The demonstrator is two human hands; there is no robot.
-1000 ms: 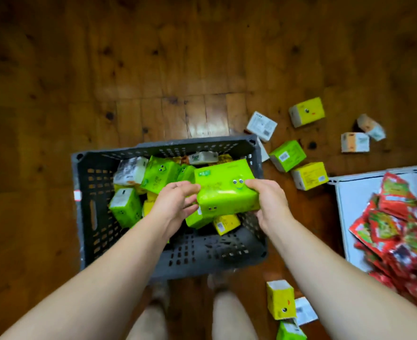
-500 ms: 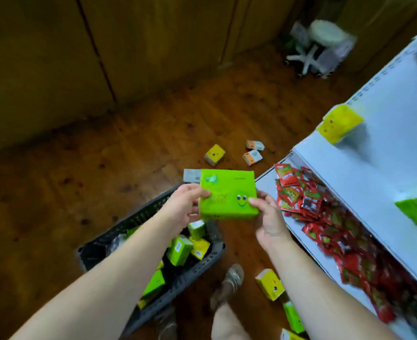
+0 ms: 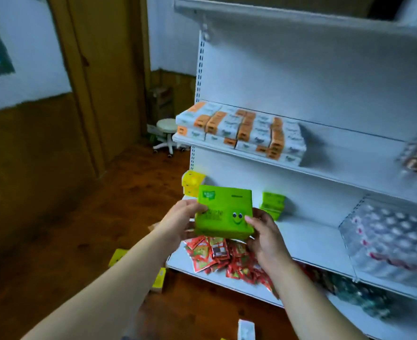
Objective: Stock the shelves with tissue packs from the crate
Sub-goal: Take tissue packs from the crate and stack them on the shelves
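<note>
Left hand (image 3: 181,220), right hand (image 3: 265,233) gripping opposite ends of bright green plastic-wrapped tissue pack (image 3: 223,212); likely light, squashy, slippery.

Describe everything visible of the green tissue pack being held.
The green tissue pack is a glossy, film-wrapped rectangular block, bright green, with a smiley face and a pale corner logo. It is held in the air before the white shelf, left hand gripping its left edge, right hand its right corner.
</note>
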